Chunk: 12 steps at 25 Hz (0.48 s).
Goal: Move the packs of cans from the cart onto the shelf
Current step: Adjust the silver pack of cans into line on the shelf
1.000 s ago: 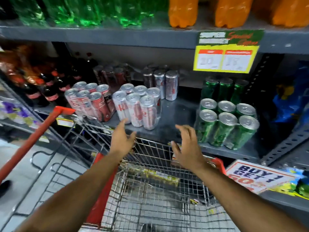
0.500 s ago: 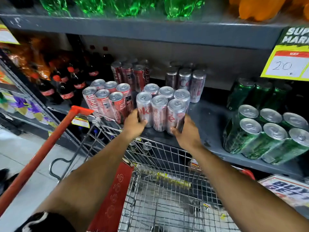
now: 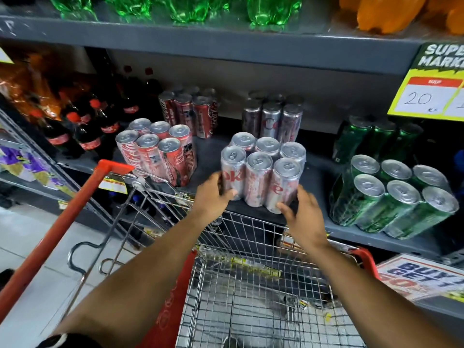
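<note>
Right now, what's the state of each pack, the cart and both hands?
Silver pack: upright at shelf front, held on both sides.
Red pack: upright on shelf, untouched.
Green pack: on shelf, leaning.
Cart: no packs visible inside.
Left hand: on silver pack.
Right hand: on silver pack.

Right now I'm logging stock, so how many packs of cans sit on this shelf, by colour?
Red packs: 2, front and back
Silver packs: 2, the front one between both hands, and back
Green packs: 2, front and back
Total: 6
</note>
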Tool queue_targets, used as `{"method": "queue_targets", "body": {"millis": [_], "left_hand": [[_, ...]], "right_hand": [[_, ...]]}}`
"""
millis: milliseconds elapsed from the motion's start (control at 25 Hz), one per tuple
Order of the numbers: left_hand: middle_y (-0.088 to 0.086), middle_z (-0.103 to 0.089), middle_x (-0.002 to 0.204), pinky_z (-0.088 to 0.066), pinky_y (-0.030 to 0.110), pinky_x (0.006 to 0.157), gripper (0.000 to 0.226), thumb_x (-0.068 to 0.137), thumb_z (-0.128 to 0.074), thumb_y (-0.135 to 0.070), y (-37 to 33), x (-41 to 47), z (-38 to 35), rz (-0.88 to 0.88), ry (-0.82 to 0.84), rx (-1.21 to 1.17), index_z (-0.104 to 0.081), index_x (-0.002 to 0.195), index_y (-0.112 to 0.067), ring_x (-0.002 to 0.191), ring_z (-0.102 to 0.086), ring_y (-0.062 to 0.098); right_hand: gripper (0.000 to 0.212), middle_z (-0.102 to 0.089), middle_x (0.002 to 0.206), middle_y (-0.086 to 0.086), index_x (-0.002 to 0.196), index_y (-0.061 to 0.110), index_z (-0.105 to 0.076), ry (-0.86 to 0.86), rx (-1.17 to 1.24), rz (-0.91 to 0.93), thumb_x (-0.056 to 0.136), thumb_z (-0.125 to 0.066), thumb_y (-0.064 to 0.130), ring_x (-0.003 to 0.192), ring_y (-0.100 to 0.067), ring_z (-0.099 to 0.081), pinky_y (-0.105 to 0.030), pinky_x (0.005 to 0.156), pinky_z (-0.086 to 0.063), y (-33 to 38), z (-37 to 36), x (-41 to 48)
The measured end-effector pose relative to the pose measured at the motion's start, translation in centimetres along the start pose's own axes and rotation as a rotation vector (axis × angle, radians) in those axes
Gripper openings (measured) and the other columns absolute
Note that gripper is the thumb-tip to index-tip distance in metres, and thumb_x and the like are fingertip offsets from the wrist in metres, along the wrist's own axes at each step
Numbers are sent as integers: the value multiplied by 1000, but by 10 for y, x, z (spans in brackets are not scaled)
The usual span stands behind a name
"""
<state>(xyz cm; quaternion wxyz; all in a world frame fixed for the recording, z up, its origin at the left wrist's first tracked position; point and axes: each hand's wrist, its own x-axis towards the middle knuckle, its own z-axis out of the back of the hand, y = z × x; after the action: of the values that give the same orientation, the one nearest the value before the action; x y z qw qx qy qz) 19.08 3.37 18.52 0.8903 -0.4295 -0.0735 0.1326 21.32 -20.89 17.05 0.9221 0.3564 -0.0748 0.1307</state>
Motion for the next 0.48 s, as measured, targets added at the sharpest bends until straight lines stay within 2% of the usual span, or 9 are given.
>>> {"method": "queue_targets", "body": {"millis": [240, 480], "left_hand": [[5, -66, 122, -49, 38, 98, 51, 82, -68, -24, -5, -6, -5, 20, -27, 2, -49, 129, -15, 110, -62, 20], [2, -68, 119, -49, 33, 94, 51, 80, -71, -25, -3, -6, -4, 51, -30, -41, -51, 126, -17, 105, -64, 18]], "right_hand": [[53, -54, 106, -7, 130, 20, -41, 31, -1, 7, 85, -64, 38, 99, -25, -55, -31, 81, -42, 3, 5, 1], [54, -53, 108, -10, 132, 18, -41, 49, -30, -5, 86, -62, 38, 100, -27, -56, -32, 81, -42, 5, 7, 1]]}}
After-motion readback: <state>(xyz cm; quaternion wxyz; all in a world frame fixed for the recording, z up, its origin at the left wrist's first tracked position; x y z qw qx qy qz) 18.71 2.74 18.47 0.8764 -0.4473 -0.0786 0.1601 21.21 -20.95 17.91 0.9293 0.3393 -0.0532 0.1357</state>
